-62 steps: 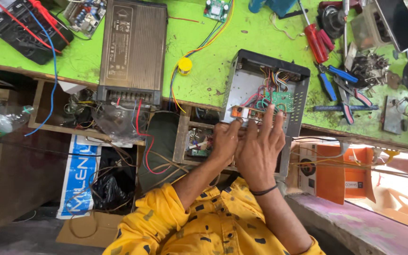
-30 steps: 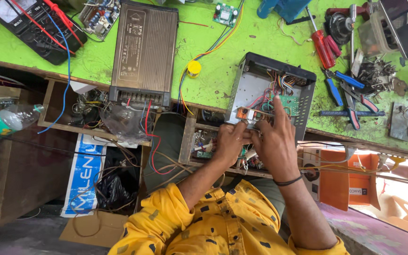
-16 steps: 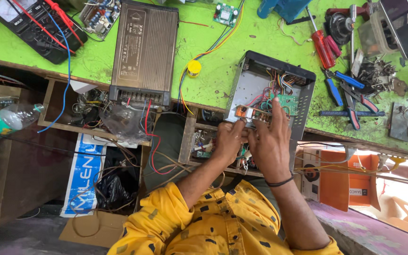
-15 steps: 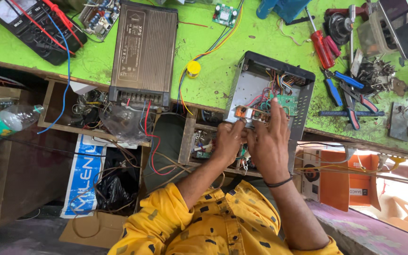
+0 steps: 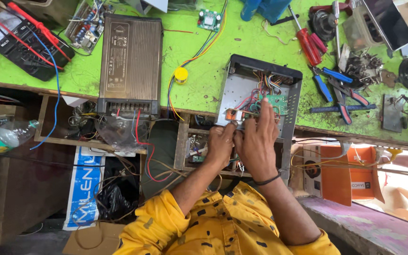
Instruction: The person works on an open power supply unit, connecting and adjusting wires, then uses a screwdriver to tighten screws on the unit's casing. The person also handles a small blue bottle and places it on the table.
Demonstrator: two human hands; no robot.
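Note:
An open grey metal case (image 5: 240, 89) with coloured wires and a small green circuit board (image 5: 276, 103) lies on the green bench, hanging over its near edge. My left hand (image 5: 220, 144) pinches a small orange and white part (image 5: 233, 115) at the case's near-left corner. My right hand (image 5: 257, 141) rests over the case's near side, fingers spread and reaching toward the green board. Both hands touch each other.
A large ribbed dark power supply (image 5: 131, 63) lies left of the case, a yellow knob (image 5: 181, 74) between them. A multimeter (image 5: 22, 40) with red probes is far left. Screwdriver (image 5: 305, 42), blue-handled pliers (image 5: 338, 97) and metal parts lie right. An orange box (image 5: 343, 172) sits below.
The view shifted slightly over two seconds. Both hands stay at the near edge of the open case, with only small finger movements.

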